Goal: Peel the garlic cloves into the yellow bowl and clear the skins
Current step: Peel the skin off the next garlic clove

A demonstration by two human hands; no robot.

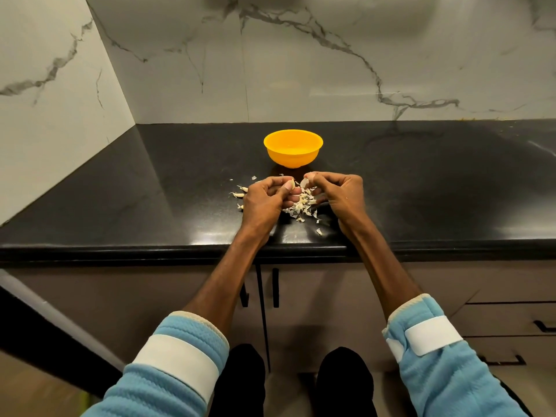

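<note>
A yellow bowl (293, 148) stands on the black counter (150, 206), just beyond my hands. My left hand (264, 197) and my right hand (340, 192) are close together above a pile of pale garlic skins (301, 207). Both have curled fingers. My right hand pinches a garlic clove (304, 183) at its fingertips, and my left thumb is beside it; whether my left hand holds anything is hidden. A few unpeeled cloves (239, 194) lie left of my left hand. The bowl's inside looks pale; I cannot make out cloves in it.
Loose skin flakes (319, 231) lie near the counter's front edge. Marble walls close off the back and left. Cabinet doors with black handles (275, 291) and drawers sit below the counter.
</note>
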